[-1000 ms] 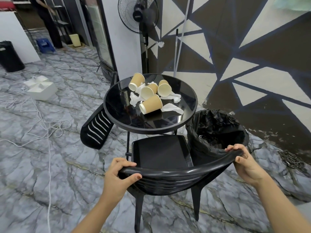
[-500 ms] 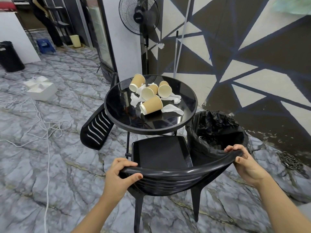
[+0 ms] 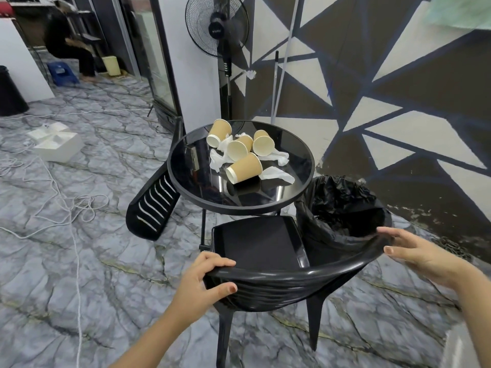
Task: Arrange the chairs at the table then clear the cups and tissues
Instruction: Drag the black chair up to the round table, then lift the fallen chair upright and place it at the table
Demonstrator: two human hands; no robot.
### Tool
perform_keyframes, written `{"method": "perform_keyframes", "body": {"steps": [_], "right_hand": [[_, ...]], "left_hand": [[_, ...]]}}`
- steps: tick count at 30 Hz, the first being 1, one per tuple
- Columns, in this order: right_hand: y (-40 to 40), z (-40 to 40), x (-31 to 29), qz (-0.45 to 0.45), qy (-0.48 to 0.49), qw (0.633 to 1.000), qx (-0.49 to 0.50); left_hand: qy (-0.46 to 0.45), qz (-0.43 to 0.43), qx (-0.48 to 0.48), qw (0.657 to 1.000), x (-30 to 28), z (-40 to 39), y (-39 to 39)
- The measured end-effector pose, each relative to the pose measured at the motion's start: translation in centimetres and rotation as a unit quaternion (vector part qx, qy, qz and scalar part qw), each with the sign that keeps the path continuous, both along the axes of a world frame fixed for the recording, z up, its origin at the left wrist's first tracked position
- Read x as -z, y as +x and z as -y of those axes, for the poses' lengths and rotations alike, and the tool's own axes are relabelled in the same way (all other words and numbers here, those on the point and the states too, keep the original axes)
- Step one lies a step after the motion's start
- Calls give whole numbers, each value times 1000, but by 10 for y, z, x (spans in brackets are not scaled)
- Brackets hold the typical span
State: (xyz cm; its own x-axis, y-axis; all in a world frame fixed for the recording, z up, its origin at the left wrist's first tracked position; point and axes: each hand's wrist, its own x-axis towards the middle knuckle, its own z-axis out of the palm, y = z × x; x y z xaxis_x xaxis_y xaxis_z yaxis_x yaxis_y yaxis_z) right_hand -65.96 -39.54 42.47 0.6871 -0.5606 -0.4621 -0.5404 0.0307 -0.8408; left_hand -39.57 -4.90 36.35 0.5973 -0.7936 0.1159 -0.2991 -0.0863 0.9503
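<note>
A black plastic chair (image 3: 260, 243) stands in front of me, its seat reaching just under the round black glass table (image 3: 239, 211). My left hand (image 3: 202, 282) grips the left end of the chair's curved back. My right hand (image 3: 417, 253) holds the right end loosely, fingers over the top and thumb below. Several tan paper cups (image 3: 244, 168) lie on their sides on the table among crumpled white tissues (image 3: 276, 176). A second black chair (image 3: 154, 205) lies tipped against the table's left side.
A bin lined with a black bag (image 3: 342, 203) stands right of the table, touching the chair. A standing fan (image 3: 220, 25) and a pole (image 3: 281, 75) are behind the table. White cables (image 3: 66, 205) and a white box (image 3: 57, 142) lie on the floor at left. A person (image 3: 71, 49) sits far back.
The fingers of my right hand have straightened and loosened on the chair back. The chair and table sit slightly closer in view. The person far back has lowered to sitting.
</note>
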Motion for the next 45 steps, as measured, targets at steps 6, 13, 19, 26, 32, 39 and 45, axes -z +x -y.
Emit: {"method": "perform_keyframes", "body": {"steps": [6, 13, 19, 26, 32, 39, 45], "right_hand": [[52, -39, -48, -100, -315, 943, 43], [223, -167, -45, -10, -359, 915, -184], [334, -268, 16, -75, -361, 848, -380], [398, -342, 66, -163, -366, 789, -466], [435, -390, 75, -160, -341, 782, -497], [473, -411, 84, -177, -344, 769, -509], [527, -412, 96, -178, -331, 764, -524]], "left_hand": [[59, 54, 35, 996, -8, -19, 44], [149, 146, -49, 977, -12, -60, 122], [255, 200, -97, 941, 2, -113, 173], [428, 175, -92, 882, 23, -191, 211], [487, 156, -99, 854, 35, -249, 237], [477, 147, -111, 859, 34, -279, 265], [470, 113, -121, 867, 44, -285, 305]]}}
